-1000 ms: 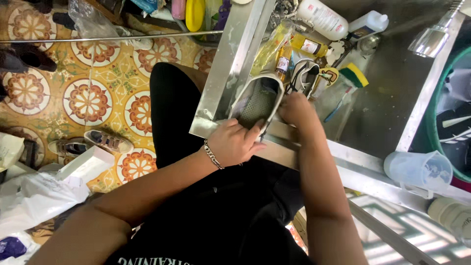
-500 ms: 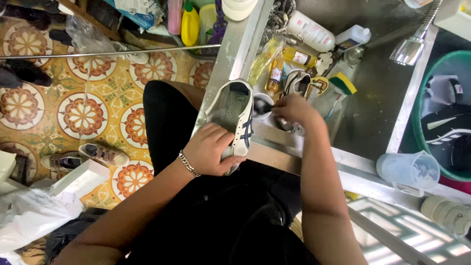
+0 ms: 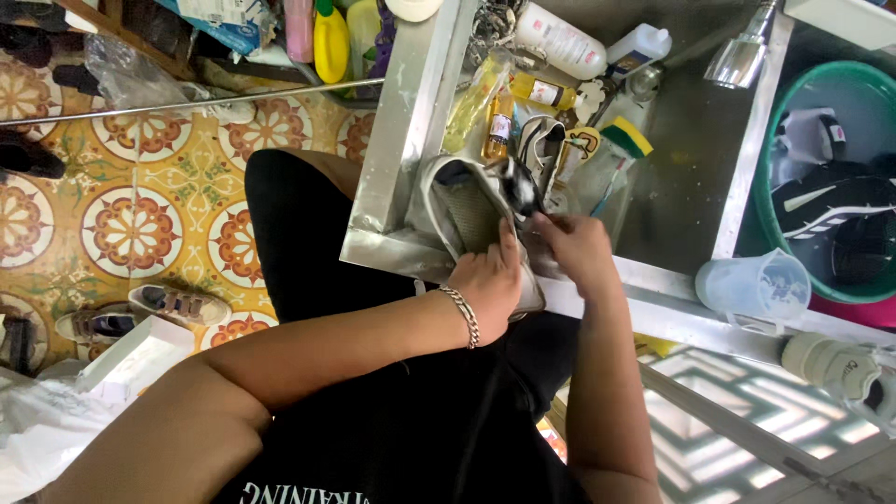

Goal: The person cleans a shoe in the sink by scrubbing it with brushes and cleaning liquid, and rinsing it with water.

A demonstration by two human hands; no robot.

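We note a pale sneaker (image 3: 471,210) propped on the near rim of the stainless sink (image 3: 695,159), its opening turned up toward the camera; resting it on the rim appears to steady it and keep any runoff over the basin.

Left hand (image 3: 490,280): closed around the near end of the sneaker, thumb on top, fingers wrapped underneath and hidden. A silver chain bracelet (image 3: 462,315) sits at the wrist.

Right hand (image 3: 574,245): fingers curled and pinched at the sneaker's far edge, near the tongue; whether it grips a small tool or only the material, we cannot tell.

Beyond the sneaker, in the sink: a second sneaker (image 3: 541,149), a small amber bottle (image 3: 499,126), a white bottle (image 3: 560,42). Right of the sink: a green tub (image 3: 779,177) holding dark footwear; a clear plastic jug (image 3: 756,285) at the sink's near right corner. Left of the sink: patterned tile floor (image 3: 131,215) with a pair of sandals (image 3: 140,313).
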